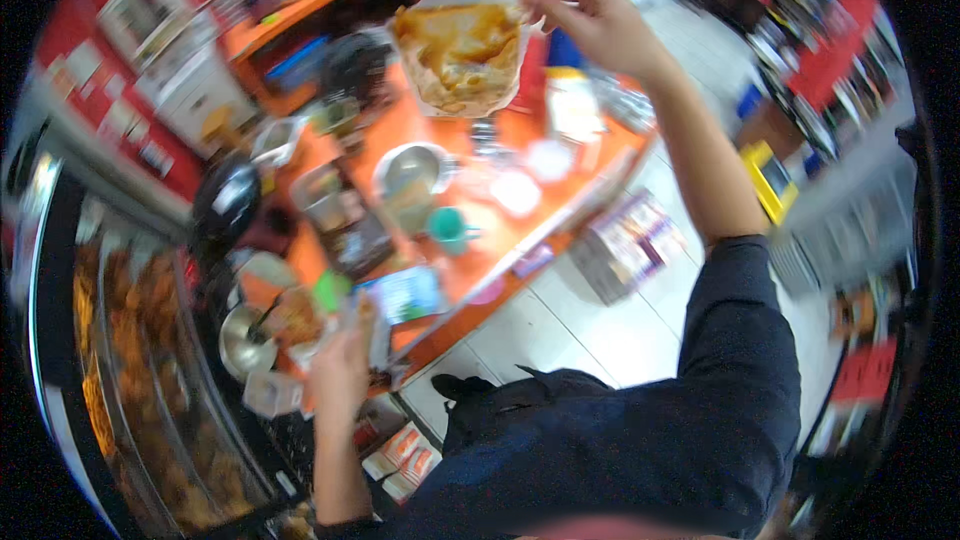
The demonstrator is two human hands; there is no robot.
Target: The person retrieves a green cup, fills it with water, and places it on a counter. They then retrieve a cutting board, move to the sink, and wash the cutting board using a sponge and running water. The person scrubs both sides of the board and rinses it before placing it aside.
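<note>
Raised over the far part of the orange counter [472, 270], my right hand [574, 7] grips the upper right edge of a clear plastic bag [461, 52] with brown-yellow sauce inside. My left hand [341, 364] is low at the counter's near left end, blurred, beside a green item [331, 291] and a blue-white packet [409, 294]; whether it holds anything cannot be told. Close to it are a metal bowl [247, 343] and a clear plastic container [274, 394]. A teal cup [448, 229] and a round metal pot [412, 171] stand mid-counter.
A glass display case [157, 382] with fried-looking food stands at the left. A dark tray with containers [349, 229] lies on the counter. A printed cardboard box [630, 244] sits on the tiled floor beyond the counter edge. Grey crates [847, 210] stand at the right.
</note>
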